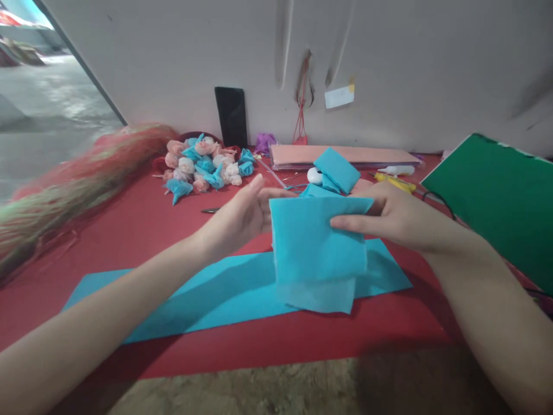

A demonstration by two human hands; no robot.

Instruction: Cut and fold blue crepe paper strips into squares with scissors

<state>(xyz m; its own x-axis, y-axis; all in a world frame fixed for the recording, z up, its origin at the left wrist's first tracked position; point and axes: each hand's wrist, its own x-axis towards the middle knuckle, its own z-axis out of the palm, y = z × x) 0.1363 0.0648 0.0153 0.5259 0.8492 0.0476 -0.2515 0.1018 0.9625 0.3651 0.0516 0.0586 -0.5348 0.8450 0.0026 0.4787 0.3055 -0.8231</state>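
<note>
My right hand [400,216] pinches a folded piece of blue crepe paper [317,242] by its upper right side, thumb in front and fingers behind. A paler layer hangs below its lower edge. My left hand [250,213] is open beside the paper's left edge, fingers stretched out and partly hidden behind it. Whether those fingers touch the paper I cannot tell. Under both hands a long blue crepe paper strip [207,300] lies flat across the red tabletop [302,346]. Several smaller folded blue pieces [337,170] lie just beyond my right hand.
A pile of paper roses [203,164] and a black phone [232,118] leaning on the wall are at the back. Packaged peach paper [341,154] lies behind the folded pieces. Yellow-handled pliers [395,181] and a green board [496,202] are right; stringy fibre [86,178] lies left.
</note>
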